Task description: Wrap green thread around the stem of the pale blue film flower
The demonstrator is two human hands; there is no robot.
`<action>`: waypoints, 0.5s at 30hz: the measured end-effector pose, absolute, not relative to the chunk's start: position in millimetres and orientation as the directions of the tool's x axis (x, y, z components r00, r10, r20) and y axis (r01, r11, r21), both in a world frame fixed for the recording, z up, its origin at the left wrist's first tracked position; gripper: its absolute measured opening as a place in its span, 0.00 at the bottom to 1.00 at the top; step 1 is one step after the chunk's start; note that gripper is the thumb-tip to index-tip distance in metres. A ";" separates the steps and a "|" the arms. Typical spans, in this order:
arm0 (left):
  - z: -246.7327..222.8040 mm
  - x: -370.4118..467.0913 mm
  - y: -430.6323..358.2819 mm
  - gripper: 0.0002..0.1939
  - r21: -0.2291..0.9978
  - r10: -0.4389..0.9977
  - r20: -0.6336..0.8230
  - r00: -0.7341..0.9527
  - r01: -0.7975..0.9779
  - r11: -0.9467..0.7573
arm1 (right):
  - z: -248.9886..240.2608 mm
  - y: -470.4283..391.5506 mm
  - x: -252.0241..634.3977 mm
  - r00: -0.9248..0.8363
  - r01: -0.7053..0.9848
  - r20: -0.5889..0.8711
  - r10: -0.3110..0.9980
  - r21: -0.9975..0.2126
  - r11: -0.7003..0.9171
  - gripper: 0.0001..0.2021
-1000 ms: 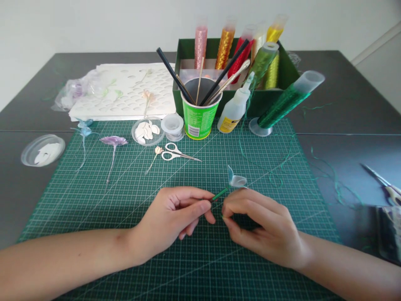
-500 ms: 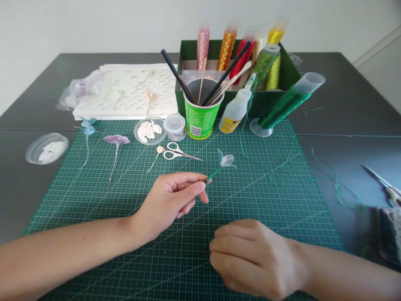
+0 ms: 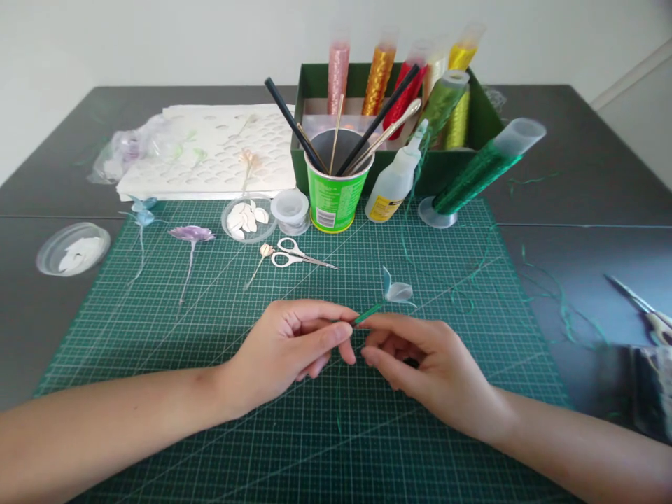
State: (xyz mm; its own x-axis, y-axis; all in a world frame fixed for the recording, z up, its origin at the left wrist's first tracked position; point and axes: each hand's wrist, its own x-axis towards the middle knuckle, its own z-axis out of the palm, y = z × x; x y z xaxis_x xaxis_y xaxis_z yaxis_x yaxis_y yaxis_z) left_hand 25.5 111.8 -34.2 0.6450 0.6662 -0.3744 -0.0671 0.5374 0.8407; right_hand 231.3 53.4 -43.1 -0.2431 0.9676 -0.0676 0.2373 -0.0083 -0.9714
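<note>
My left hand pinches the green thread-wrapped stem of a small artificial flower between thumb and fingertips. The flower's pale blue-white petals point up and to the right. My right hand is at the stem from the right, its index fingertip at or just beside the green wrapping. Its thumb is held apart from the index finger, and the other fingers are curled. A thin green thread hangs below my left fingertips. Both hands are above the green cutting mat.
Beyond the hands lie small white scissors, finished flowers and a dish of white petals. Behind stand a green cup, a glue bottle, a green thread spool and a box of spools. Larger scissors lie right.
My right hand has risen from the mat's front to the stem, its closed fingers now parted. My left hand has lowered slightly, and the flower has shifted right and down.
</note>
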 end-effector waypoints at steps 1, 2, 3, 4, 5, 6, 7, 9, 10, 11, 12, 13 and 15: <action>-34.6 25.3 111.0 0.08 0.841 0.661 -0.375 0.651 -0.062 0.538 | -43.1 54.0 230.6 -0.273 0.195 -0.129 0.953 -0.978 -0.077 0.10; -35.0 25.2 110.2 0.08 0.842 0.654 -0.371 0.659 -0.058 0.536 | -42.8 54.4 229.8 -0.298 0.168 -0.177 0.938 -0.977 -0.131 0.10; -35.3 25.3 109.3 0.08 0.844 0.648 -0.367 0.667 -0.054 0.533 | -42.4 54.7 229.0 -0.315 0.153 -0.207 0.926 -0.974 -0.165 0.09; -35.6 25.4 108.6 0.08 0.846 0.643 -0.362 0.675 -0.052 0.531 | -41.7 54.9 228.3 -0.322 0.150 -0.223 0.920 -0.972 -0.183 0.08; -35.8 25.5 107.9 0.08 0.848 0.639 -0.356 0.681 -0.052 0.528 | -40.9 55.1 227.8 -0.323 0.154 -0.225 0.919 -0.971 -0.184 0.08; -35.9 25.7 107.6 0.08 0.848 0.636 -0.352 0.686 -0.053 0.527 | -39.9 55.1 227.5 -0.321 0.162 -0.220 0.921 -0.971 -0.175 0.09; -36.0 25.8 107.4 0.07 0.848 0.637 -0.351 0.687 -0.056 0.527 | -39.0 55.1 227.4 -0.320 0.173 -0.214 0.923 -0.971 -0.165 0.10; -35.9 25.9 107.9 0.07 0.842 0.647 -0.361 0.672 -0.063 0.536 | -37.4 54.8 227.9 -0.326 0.198 -0.201 0.924 -0.970 -0.141 0.11; -35.7 25.8 108.5 0.06 0.838 0.656 -0.367 0.659 -0.071 0.541 | -36.8 54.5 228.5 -0.326 0.211 -0.194 0.925 -0.969 -0.128 0.11; -35.5 25.8 109.1 0.06 0.834 0.665 -0.376 0.646 -0.077 0.546 | -36.4 54.2 229.2 -0.326 0.220 -0.185 0.927 -0.969 -0.115 0.10; -35.3 25.7 109.8 0.06 0.830 0.671 -0.383 0.634 -0.082 0.552 | -36.2 53.8 229.9 -0.327 0.227 -0.175 0.929 -0.969 -0.103 0.10; -35.1 25.6 110.5 0.06 0.827 0.676 -0.389 0.626 -0.086 0.556 | -36.2 53.5 230.7 -0.328 0.228 -0.161 0.931 -0.970 -0.087 0.10; -34.8 25.7 111.6 0.06 0.821 0.675 -0.396 0.622 -0.089 0.564 | -36.2 53.2 231.9 -0.332 0.222 -0.133 0.934 -0.973 -0.060 0.10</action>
